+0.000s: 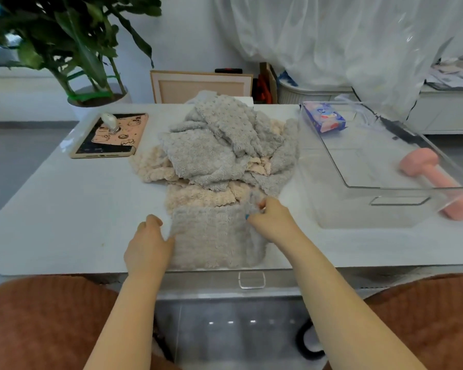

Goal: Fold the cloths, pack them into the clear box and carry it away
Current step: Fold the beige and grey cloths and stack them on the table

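My left hand [149, 245] grips the grey cloth [214, 236] at its 9 o'clock edge, right hand [270, 220] pinches its 1 o'clock corner; clear box [345, 209] at 2 o'clock

- grey cloth [211, 236], dotted weave
- pile [225, 145] of grey and pale peach cloths, same dotted weave
- clear box [358, 214]
- pink dumbbell [433, 177]
- blue packet [325, 120], white and pink print
- peach tablet cover [110, 134] with black doodles
- white table [64, 209]
- dark green plant [72, 36]

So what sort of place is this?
Probably a room in a home: a potted plant behind the white table, a picture frame leaning by the wall, and a heap of cloths for folding.
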`<control>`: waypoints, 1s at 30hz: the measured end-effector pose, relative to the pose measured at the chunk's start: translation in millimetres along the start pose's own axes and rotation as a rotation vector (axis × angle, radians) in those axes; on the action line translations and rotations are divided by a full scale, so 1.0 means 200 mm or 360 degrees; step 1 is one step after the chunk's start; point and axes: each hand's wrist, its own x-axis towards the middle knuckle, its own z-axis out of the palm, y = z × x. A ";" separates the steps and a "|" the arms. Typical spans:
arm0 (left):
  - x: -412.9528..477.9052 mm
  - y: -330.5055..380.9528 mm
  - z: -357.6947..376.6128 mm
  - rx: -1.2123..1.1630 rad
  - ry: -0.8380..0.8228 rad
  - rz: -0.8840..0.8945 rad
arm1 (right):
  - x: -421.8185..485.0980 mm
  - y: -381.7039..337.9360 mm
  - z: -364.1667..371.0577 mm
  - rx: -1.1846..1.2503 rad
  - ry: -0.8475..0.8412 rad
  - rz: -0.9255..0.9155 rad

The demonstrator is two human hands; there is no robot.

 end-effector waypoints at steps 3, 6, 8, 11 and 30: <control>0.02 -0.04 -0.06 -0.0236 -0.0073 -0.0018 | -0.03 -0.18 0.21 -0.0105 -0.0188 -0.0181; 0.02 -0.07 -0.13 -0.0840 -0.0278 -0.0227 | -0.04 -0.25 0.39 -0.0287 -0.0333 -0.0256; 0.03 -0.07 -0.15 -0.1077 -0.0441 -0.0348 | -0.05 -0.24 0.43 -0.0164 -0.0293 -0.0266; 0.03 -0.05 -0.14 -0.1121 -0.0585 -0.0412 | -0.03 -0.15 0.39 0.0056 0.0102 -0.0325; 0.03 0.15 -0.02 -0.0993 -0.0019 0.0007 | 0.01 0.08 0.34 -0.0190 0.0195 -0.0324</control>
